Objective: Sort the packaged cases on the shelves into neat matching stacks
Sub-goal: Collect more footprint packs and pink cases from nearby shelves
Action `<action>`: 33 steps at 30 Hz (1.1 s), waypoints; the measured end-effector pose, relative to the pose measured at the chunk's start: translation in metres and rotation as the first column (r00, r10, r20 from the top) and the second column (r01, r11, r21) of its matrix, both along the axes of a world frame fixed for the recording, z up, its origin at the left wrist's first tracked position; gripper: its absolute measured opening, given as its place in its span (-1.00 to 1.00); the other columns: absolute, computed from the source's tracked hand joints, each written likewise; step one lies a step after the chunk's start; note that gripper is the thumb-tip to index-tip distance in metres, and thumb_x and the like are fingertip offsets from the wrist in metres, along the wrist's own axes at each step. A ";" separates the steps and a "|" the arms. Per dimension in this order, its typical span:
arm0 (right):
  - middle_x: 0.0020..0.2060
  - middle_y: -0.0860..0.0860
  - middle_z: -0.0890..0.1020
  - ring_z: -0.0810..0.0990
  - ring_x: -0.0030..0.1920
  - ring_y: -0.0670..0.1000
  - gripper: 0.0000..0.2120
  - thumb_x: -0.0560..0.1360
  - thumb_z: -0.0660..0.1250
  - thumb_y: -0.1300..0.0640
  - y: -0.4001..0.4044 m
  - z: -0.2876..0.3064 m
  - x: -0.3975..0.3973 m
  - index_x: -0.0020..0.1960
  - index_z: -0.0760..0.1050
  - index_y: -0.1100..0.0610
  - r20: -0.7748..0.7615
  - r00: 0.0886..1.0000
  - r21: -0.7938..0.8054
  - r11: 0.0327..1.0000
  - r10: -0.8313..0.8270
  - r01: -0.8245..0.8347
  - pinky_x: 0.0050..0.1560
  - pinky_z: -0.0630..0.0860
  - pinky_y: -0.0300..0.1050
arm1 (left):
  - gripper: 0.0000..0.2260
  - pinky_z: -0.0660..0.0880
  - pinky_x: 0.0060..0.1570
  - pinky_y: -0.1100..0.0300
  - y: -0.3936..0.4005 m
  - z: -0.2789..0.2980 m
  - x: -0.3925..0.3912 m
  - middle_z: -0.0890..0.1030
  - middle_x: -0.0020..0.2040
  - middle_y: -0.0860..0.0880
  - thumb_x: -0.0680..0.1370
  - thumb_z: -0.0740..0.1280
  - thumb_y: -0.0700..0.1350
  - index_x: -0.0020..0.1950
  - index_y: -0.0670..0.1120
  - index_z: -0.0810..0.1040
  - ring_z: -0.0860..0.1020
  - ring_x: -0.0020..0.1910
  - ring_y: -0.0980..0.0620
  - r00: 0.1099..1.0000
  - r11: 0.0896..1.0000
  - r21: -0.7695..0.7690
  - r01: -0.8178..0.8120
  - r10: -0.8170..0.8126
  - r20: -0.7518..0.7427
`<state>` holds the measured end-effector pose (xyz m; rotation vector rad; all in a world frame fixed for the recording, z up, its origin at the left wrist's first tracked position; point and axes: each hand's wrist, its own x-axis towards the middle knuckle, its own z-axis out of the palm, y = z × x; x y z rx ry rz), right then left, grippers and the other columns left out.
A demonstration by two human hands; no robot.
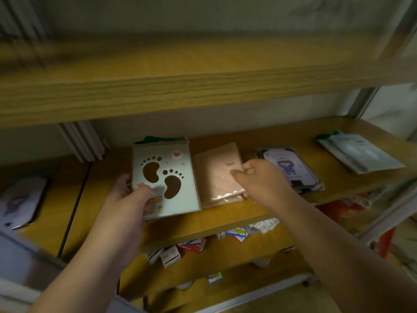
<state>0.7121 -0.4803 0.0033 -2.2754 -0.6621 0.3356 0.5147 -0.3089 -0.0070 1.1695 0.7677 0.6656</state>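
On the middle wooden shelf (225, 218) a white packaged case with two brown footprints and pink hearts (164, 175) rests on a small stack. My left hand (133, 195) grips its lower left corner, thumb on top. Right beside it lies a pale pink packaged case (216, 175). My right hand (261, 179) pinches this pink case at its right edge. Further right sits a stack of purple cartoon cases (291, 168), partly hidden by my right hand. A stack of whitish-grey cases (358, 152) lies at the far right.
Another purple case (20, 199) lies on the neighbouring shelf at the left. A bare upper shelf board (180, 91) overhangs the work area. Small boxes (171, 255) are scattered on the lower shelf. Red packaging (347, 206) shows below at the right, beside metal uprights (361, 100).
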 end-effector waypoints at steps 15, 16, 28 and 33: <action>0.04 -0.22 0.57 0.53 -0.01 -0.23 -0.62 0.54 0.29 -0.16 -0.083 0.018 0.032 0.32 0.49 -0.09 0.374 0.924 0.057 0.992 0.083 -0.112 -0.09 0.49 -0.33 | -0.73 0.61 -0.32 0.20 -0.059 0.014 0.068 0.75 -0.13 0.02 0.55 0.37 -0.26 0.13 0.09 0.56 0.74 -0.13 0.01 0.997 0.997 0.032 0.065 -0.063 -0.037; 0.02 -0.24 0.55 0.51 -0.04 -0.26 -0.63 0.54 0.29 -0.14 -0.094 0.019 0.040 0.32 0.49 -0.09 0.398 0.915 0.059 0.994 0.062 -0.093 -0.13 0.41 -0.41 | -0.73 0.63 -0.30 0.17 -0.066 0.015 0.076 0.75 -0.11 -0.03 0.55 0.37 -0.26 0.13 0.08 0.57 0.74 -0.12 -0.01 0.997 0.997 0.022 0.073 -0.072 -0.035; 0.35 -0.13 0.47 0.44 0.27 -0.11 -0.49 0.53 0.30 -0.17 -0.264 0.020 0.163 0.44 0.33 -0.12 0.438 0.899 -0.110 0.992 -0.002 0.056 0.05 0.37 -0.28 | -0.76 0.64 -0.33 0.08 -0.216 0.033 0.227 0.77 -0.16 -0.06 0.55 0.37 -0.29 0.17 -0.07 0.53 0.73 -0.20 -0.07 0.976 0.976 -0.026 0.218 -0.218 -0.022; 0.29 -0.17 0.47 0.40 0.16 -0.19 -0.49 0.52 0.31 -0.16 -0.327 0.026 0.208 0.44 0.33 -0.13 0.407 0.913 -0.109 0.993 0.002 0.047 0.04 0.35 -0.25 | -0.62 0.60 -0.33 0.17 -0.271 0.023 0.310 0.75 0.01 -0.06 0.51 0.46 -0.24 0.28 0.01 0.50 0.74 -0.15 0.03 0.958 0.963 -0.024 0.269 -0.270 -0.099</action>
